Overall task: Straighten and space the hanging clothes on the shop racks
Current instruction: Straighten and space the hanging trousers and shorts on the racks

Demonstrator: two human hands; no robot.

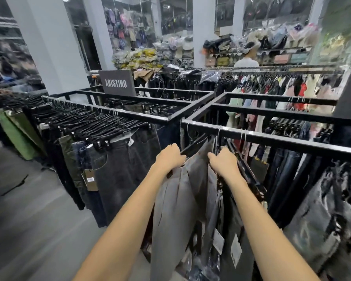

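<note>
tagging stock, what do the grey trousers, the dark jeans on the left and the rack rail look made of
Grey trousers: smooth matte woven cloth, probably a suiting blend; it falls in soft pleats. Dark jeans: washed denim, judging by faded patches and stitched pockets. Rack rail: square metal tube, likely painted black, semi-gloss; light glints along its top.

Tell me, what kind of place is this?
Probably a clothes shop: dark jeans hang on black metal racks, white paper price tags dangle from grey trousers, and a grey ARISTINO sign stands on one rack.
</note>
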